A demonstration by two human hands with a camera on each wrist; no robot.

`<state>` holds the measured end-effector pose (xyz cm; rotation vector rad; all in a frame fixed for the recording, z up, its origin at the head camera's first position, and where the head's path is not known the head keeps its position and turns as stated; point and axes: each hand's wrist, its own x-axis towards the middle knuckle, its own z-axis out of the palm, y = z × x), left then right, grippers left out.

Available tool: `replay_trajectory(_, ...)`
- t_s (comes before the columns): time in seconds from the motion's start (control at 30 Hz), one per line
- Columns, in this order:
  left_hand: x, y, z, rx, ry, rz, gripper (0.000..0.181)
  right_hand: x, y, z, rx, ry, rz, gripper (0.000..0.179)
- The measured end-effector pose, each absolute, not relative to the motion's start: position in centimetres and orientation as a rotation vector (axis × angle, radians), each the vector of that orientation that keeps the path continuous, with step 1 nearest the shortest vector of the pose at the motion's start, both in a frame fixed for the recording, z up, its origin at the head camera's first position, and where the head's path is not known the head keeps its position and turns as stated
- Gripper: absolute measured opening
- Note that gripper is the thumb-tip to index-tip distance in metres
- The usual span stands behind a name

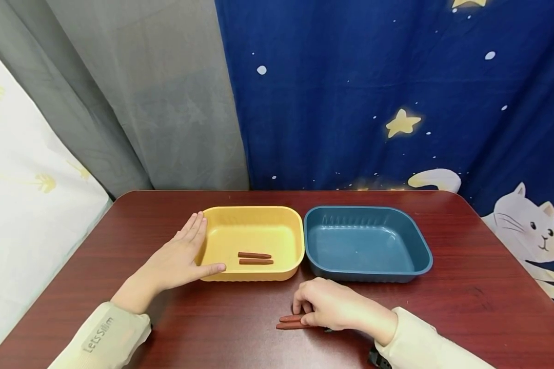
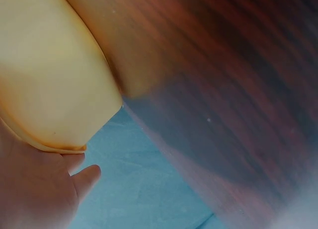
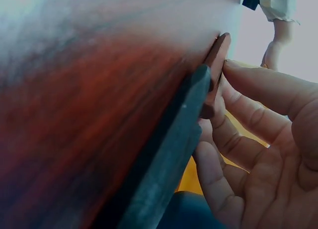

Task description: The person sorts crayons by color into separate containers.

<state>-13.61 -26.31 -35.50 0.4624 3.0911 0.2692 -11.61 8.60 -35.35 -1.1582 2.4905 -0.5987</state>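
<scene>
My left hand (image 1: 177, 259) lies against the left end of the yellow bin (image 1: 258, 275), fingers straight along its rim and thumb over the front corner. In the left wrist view the same hand (image 2: 35, 189) sits at the rim. Two brown crayon-like sticks (image 1: 255, 255) lie side by side inside that bin. On the table in front of the bins, my right hand (image 1: 328, 305) pinches at a pair of brown sticks (image 1: 288, 326) between thumb and fingers. The right wrist view has the thumb on a brown stick (image 3: 218, 55), with dark teal sticks (image 3: 171, 149) close beside it.
A dark blue bin (image 1: 368, 275) with nothing in it stands against the right side of the yellow one. Both are on a reddish-brown table (image 1: 203, 328). Behind the far edge hang a grey curtain (image 1: 166, 102) and a blue star-patterned curtain (image 1: 341, 102).
</scene>
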Motion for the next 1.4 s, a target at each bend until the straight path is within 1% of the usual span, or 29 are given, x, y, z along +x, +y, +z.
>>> replay_trajectory(0.33, -13.5, -26.1, -35.2, 0.454, 3.078, 0.289, 0.120, -11.7, 8.5, -35.5, -1.212, 2.454, -0.628, 0.017)
replay_trajectory(0.57, -13.4, -26.0, -35.2, 0.461, 3.091, 0.254, 0.119, -11.8, 8.6, -35.4, -1.189, 2.426, -0.689, 0.016)
replay_trajectory(1.4, -13.5, -26.2, -35.3, 0.455, 3.087, 0.263, 0.119, -12.4, 7.4, -33.0, -1.235, 2.397, -0.887, 0.014)
